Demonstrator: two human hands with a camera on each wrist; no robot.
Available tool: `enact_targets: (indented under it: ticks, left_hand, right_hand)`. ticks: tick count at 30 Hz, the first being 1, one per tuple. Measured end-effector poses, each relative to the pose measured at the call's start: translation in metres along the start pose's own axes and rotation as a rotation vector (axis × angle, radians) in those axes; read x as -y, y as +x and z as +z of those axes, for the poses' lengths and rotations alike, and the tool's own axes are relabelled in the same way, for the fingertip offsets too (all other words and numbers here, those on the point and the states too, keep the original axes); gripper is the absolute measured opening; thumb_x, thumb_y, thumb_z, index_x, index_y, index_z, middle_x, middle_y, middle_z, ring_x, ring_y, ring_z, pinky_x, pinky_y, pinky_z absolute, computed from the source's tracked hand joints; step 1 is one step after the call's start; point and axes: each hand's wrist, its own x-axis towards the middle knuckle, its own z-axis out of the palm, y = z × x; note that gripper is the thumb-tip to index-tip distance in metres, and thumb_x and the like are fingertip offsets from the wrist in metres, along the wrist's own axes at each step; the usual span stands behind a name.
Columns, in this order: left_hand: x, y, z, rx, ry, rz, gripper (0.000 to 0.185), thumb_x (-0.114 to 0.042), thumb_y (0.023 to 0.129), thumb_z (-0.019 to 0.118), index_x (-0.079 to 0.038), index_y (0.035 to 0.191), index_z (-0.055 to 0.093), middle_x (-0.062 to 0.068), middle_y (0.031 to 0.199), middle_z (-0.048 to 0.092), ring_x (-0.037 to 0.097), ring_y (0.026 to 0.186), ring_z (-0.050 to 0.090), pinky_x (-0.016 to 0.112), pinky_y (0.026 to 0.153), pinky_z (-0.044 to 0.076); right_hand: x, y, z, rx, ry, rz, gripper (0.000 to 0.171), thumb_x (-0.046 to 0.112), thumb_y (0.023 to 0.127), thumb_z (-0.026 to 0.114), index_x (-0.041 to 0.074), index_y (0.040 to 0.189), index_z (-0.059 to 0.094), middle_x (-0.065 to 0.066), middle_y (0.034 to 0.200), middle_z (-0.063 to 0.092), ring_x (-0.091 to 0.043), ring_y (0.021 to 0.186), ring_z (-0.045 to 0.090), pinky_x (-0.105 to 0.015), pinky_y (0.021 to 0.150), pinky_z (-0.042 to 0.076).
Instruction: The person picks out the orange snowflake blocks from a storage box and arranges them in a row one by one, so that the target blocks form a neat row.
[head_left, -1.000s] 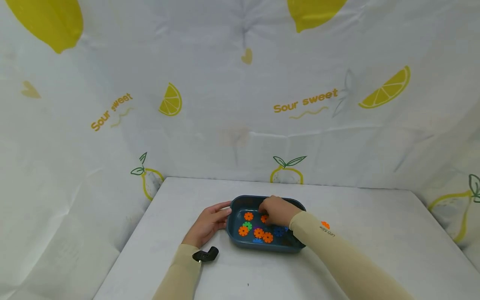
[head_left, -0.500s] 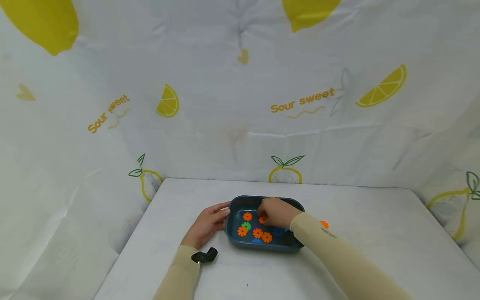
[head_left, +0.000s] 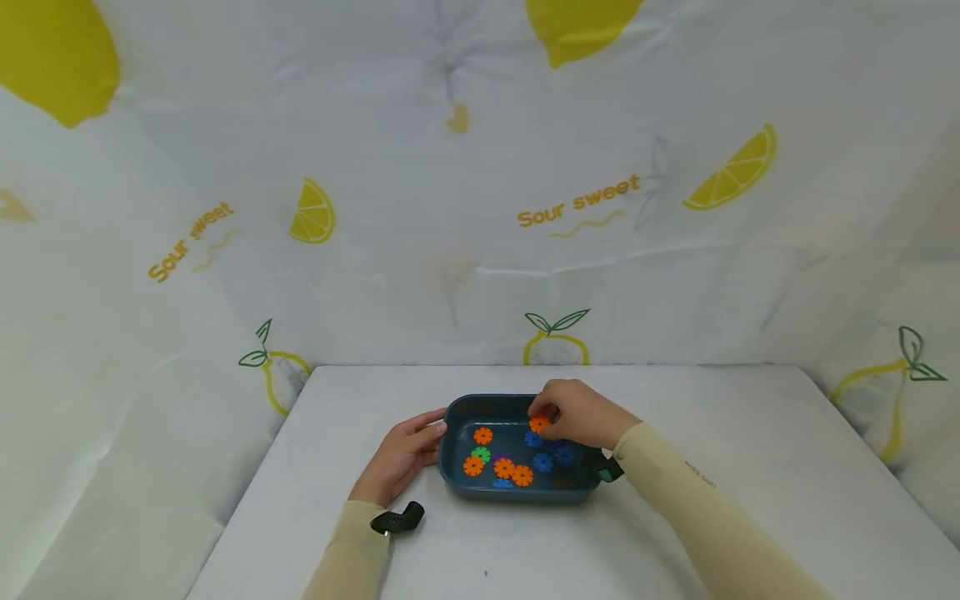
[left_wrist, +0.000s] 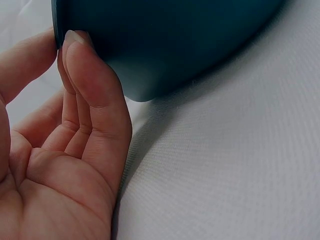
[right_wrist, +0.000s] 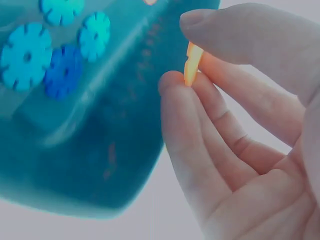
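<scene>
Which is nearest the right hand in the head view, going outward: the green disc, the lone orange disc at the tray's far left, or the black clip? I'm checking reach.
1. Lone orange disc, far left in the tray.
2. Green disc, nearer the tray's front left.
3. Black clip, on the table by the left sleeve.

tray (left_wrist: 165,40) cut off at top, sleeve logo (head_left: 700,475) unreadable

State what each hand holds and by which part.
The right hand pinches an orange gear disc by its flat faces, thumb against fingers. The left hand holds nothing; its fingertips touch the blue tray outside.
</scene>
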Motion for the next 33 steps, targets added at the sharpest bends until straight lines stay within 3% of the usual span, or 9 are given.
enact_targets:
  ticks: [9,15,22,30,33]
  left_hand:
    - [-0.001,-0.004,-0.001,-0.003,-0.004,-0.008,0.062,-0.040,0.101,0.078,-0.012,0.154,0.061,0.009,0.130,0.075,0.019,0.100,0.071,0.031,0.090,0.062]
    - [-0.001,-0.004,-0.001,0.007,-0.012,-0.013,0.062,-0.038,0.102,0.077,-0.011,0.155,0.059,0.008,0.128,0.075,0.018,0.099,0.071,0.029,0.089,0.062]
    - [-0.004,0.001,0.004,0.027,-0.019,-0.017,0.062,-0.038,0.102,0.077,-0.011,0.155,0.059,0.006,0.126,0.076,0.017,0.098,0.071,0.030,0.089,0.062]
    - [-0.004,-0.004,0.001,0.023,-0.036,-0.019,0.062,-0.037,0.102,0.076,-0.016,0.157,0.057,0.007,0.129,0.075,0.016,0.098,0.071,0.030,0.088,0.063]
    - [-0.004,-0.006,0.001,0.031,-0.053,-0.030,0.063,-0.037,0.102,0.076,-0.017,0.158,0.056,0.004,0.122,0.076,0.015,0.093,0.069,0.028,0.086,0.062]
  right_hand:
    - [-0.028,-0.039,-0.024,-0.146,0.129,0.036,0.027,0.017,0.094,0.085,0.014,0.120,0.078,0.002,0.112,0.073,-0.015,0.098,0.067,-0.034,0.089,0.060]
    - [-0.054,-0.064,-0.029,-0.241,0.145,0.099,0.028,0.022,0.093,0.086,0.019,0.119,0.078,0.003,0.108,0.072,-0.016,0.098,0.065,-0.031,0.090,0.058]
    - [-0.086,-0.094,-0.033,-0.321,0.149,0.171,0.032,0.027,0.095,0.085,0.017,0.124,0.078,0.001,0.113,0.074,-0.018,0.103,0.065,-0.028,0.089,0.057]
    - [-0.113,-0.110,-0.024,-0.333,0.184,0.242,0.031,0.029,0.095,0.085,0.017,0.124,0.078,-0.005,0.121,0.074,-0.022,0.106,0.065,-0.034,0.086,0.057]
    - [-0.120,-0.114,-0.020,-0.336,0.178,0.263,0.029,0.025,0.095,0.084,0.017,0.122,0.078,-0.005,0.122,0.074,-0.022,0.106,0.065,-0.033,0.084,0.057]
